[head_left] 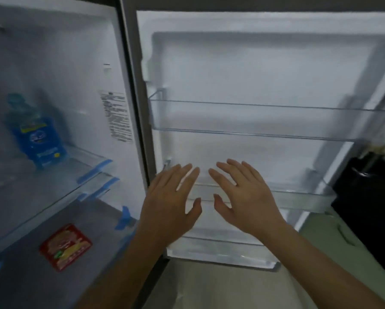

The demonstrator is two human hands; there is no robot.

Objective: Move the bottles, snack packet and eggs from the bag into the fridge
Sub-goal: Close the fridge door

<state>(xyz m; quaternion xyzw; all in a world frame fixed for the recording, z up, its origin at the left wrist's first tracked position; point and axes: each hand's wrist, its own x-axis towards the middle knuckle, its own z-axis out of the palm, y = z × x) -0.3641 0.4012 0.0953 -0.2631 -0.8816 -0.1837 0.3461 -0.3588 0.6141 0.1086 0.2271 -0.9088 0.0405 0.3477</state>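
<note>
The fridge stands open. A blue bottle (36, 132) stands upright on the upper glass shelf (60, 175) at the left. A red snack packet (65, 246) lies flat on the lower shelf below it. My left hand (171, 204) and my right hand (246, 197) are side by side, palms down and fingers spread, in front of the middle rack (303, 197) of the open door. Neither hand holds anything. A small red thing shows at the far left edge; I cannot tell what it is. No bag and no eggs are in view.
The open fridge door (254, 70) fills the right half, with a clear upper rack (265, 121) and a bottom rack (220, 248), both bare. A dark cabinet with a handle (365, 192) stands to the right. The fridge's side wall carries a printed label (117, 117).
</note>
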